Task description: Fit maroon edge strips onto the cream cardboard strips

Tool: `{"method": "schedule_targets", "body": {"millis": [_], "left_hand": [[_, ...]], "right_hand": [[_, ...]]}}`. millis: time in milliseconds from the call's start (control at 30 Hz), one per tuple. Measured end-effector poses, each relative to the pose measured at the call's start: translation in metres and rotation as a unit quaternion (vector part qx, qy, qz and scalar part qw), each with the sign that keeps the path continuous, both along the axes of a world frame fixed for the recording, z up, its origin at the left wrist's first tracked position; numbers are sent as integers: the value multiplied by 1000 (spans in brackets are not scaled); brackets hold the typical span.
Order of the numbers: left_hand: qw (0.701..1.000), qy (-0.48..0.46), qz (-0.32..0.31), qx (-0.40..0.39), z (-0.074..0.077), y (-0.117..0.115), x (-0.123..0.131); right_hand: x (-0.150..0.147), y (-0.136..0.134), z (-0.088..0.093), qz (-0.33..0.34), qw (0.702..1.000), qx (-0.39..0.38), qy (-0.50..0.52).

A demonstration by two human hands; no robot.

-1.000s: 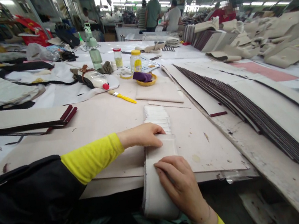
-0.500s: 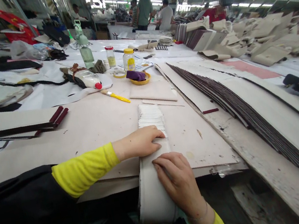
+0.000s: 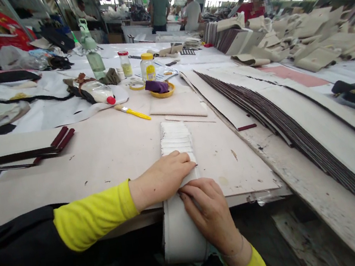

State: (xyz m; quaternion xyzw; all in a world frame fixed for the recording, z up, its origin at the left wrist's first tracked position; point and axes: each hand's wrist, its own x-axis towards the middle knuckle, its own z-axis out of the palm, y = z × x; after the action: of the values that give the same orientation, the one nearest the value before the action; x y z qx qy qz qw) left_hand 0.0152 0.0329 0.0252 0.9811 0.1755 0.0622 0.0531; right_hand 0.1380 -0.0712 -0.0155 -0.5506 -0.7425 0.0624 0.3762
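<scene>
A bundle of white strips (image 3: 184, 237) runs over the near table edge and bends down toward my lap. At its far end, several stepped white edges (image 3: 176, 138) lie close behind one another on the board. My left hand (image 3: 166, 177) rests across the bundle with its fingers together and bent, fingertips pressing at the right edge; its thumb is hidden. Just nearer to me, my right hand (image 3: 210, 214) pinches the bundle's right side between thumb and curled fingers. The two hands almost meet.
Right of the board lies a long row of fanned dark-edged strips (image 3: 263, 113). Ahead are a yellow-handled brush (image 3: 134, 113), a yellow basket (image 3: 163, 93) with purple cloth, a yellow-lidded jar (image 3: 148, 68) and a green spray bottle (image 3: 93, 56). Several people stand far back.
My left hand has turned flatter over the strips, its thumb now out of sight. My right hand stays at the right side, fingertips now close against the left hand. The view has shifted slightly.
</scene>
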Motion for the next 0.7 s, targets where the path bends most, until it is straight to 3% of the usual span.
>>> {"method": "schedule_targets", "body": {"millis": [233, 433, 700], "left_hand": [[998, 41, -2, 38, 4, -7, 2], [1000, 4, 19, 24, -3, -4, -2], [999, -33, 32, 4, -12, -2, -2]], "right_hand": [[1, 0, -6, -5, 1000, 7, 19], [11, 11, -9, -102, 992, 48, 48], [17, 23, -3, -57, 998, 22, -2]]}}
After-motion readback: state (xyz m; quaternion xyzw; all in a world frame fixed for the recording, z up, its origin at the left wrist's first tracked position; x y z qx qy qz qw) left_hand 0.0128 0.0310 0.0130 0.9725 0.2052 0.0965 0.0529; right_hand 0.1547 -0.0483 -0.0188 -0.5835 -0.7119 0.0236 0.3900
